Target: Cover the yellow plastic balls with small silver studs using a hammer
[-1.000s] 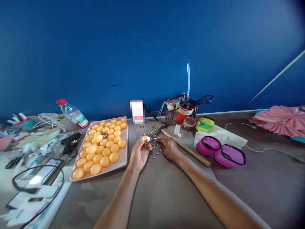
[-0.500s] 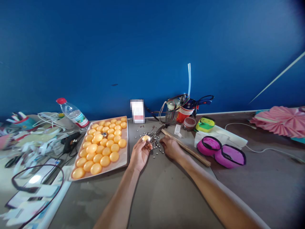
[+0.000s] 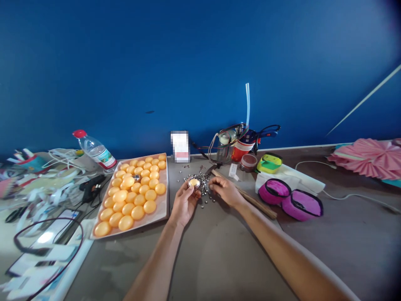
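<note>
My left hand (image 3: 184, 202) is closed round a small yellow ball (image 3: 194, 182) partly covered with shiny silver studs, held just above the table. My right hand (image 3: 224, 189) hovers close to its right, fingers pinched together near the ball; what they pinch is too small to see. Both hands are over a loose pile of silver studs (image 3: 203, 187) on the grey table. A pale tray (image 3: 163, 205) full of yellow balls (image 3: 137, 194) lies just left of my left hand.
A wooden stick (image 3: 254, 199) lies right of my right hand, beside two pink pouches (image 3: 290, 198). Behind stand a red cup (image 3: 244, 149) with tools, a small jar (image 3: 248, 162) and a water bottle (image 3: 94, 150). A glue gun (image 3: 91, 187), cables and papers crowd the left.
My right hand has lifted off the table and moved up and left towards the ball. My left hand has raised the ball slightly.
</note>
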The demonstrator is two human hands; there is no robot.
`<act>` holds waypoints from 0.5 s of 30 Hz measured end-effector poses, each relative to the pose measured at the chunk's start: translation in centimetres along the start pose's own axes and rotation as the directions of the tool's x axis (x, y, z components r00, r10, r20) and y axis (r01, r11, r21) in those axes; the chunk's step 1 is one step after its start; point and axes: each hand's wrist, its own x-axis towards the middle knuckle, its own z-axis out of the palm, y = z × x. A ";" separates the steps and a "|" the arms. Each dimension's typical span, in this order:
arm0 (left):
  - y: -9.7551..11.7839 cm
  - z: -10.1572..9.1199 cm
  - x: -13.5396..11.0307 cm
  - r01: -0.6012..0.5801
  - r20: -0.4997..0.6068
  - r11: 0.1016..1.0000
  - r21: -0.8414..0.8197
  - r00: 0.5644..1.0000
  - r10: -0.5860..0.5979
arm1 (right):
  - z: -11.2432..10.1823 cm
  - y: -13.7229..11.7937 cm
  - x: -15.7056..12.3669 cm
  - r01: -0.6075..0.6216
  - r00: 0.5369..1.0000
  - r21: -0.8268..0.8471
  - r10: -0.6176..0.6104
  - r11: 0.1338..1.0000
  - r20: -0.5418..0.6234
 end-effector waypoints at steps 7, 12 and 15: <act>0.0 0.2 -0.1 -0.002 0.061 1.000 0.025 0.998 0.000 | 1.1 -1.2 -0.7 -0.002 1.000 0.237 -0.003 0.971 0.021; -0.4 0.1 -0.1 0.006 0.079 0.999 0.041 0.997 -0.009 | 1.6 -1.4 -1.0 0.022 0.999 0.145 -0.027 0.989 0.031; -0.7 -0.1 0.0 -0.004 0.113 0.998 0.055 0.994 -0.003 | 1.8 -1.3 -1.0 0.033 0.999 0.103 -0.035 0.994 0.021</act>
